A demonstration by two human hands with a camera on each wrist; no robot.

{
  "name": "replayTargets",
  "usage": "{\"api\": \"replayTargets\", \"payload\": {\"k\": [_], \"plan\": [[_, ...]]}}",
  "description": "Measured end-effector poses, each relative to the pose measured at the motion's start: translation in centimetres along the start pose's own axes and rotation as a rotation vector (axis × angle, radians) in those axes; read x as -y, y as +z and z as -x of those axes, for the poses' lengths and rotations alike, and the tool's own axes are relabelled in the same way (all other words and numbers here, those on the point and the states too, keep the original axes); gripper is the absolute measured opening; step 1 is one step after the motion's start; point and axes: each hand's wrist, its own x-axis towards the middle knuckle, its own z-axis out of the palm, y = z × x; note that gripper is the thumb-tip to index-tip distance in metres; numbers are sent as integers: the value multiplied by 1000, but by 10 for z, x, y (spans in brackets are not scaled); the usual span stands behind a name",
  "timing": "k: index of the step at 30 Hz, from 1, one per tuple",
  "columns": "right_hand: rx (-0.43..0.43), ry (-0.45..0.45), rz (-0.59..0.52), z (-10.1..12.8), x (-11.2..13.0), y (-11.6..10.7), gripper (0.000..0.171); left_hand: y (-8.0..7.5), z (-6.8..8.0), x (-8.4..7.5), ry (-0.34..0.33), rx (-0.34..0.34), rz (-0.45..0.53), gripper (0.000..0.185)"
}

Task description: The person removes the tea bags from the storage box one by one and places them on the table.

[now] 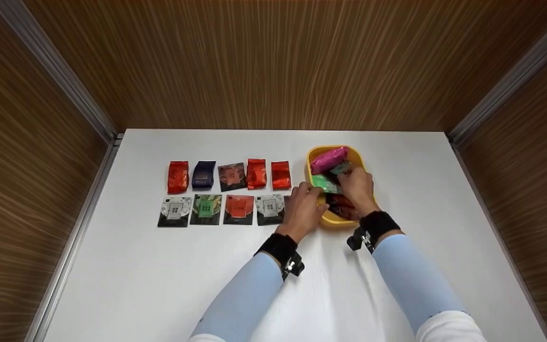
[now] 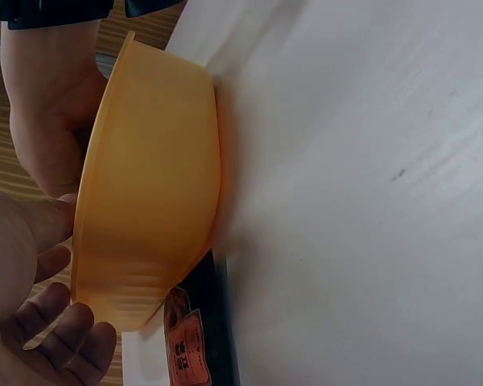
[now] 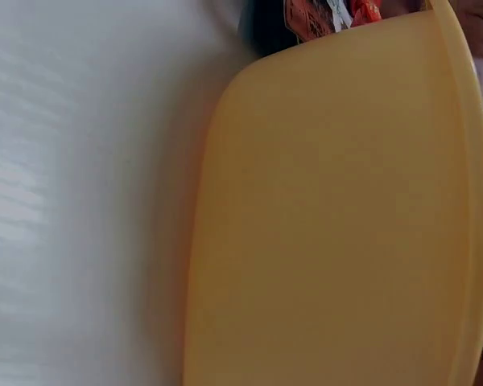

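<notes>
Right now both hands work at the yellow bowl [image 1: 312, 156] on the white table [image 1: 397, 285]. The right hand [image 1: 356, 187] reaches inside among the packets, fingers curled over a dark green packet [image 1: 340, 168], apparently gripping it, though its fingertips are hidden. The left hand [image 1: 304, 206] rests, fingers relaxed, against the bowl's left rim, beside the row of tea packets [image 1: 221, 209]. A careless pull could tip the light bowl or drag the pink packet [image 1: 329, 159] out over the rim.
</notes>
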Motion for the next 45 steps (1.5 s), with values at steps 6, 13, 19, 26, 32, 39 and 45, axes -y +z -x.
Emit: {"api": "replayTargets", "payload": {"k": [6,13,19,26,32,39,45], "plan": [[-27,-4,-76,18,6,-4,25,-5,2,1,-17,16,6,42],[-83,-118,-116,47,13,-9,18,-15,5,5,-47,-12,98,39],[-98,-220,-193,73,22,-9,11,-30,8,12,-110,-43,240,40],[-134,-395,-248,99,31,2,8,-48,16,23,-184,-65,345,47],[-168,-547,-272,110,37,14,10,-59,27,32,-198,-62,408,52],[-137,-544,-282,116,43,25,9,-66,41,43,-199,-109,458,41],[-115,-477,-269,119,48,36,9,-74,50,54,-223,-180,451,24]]}}
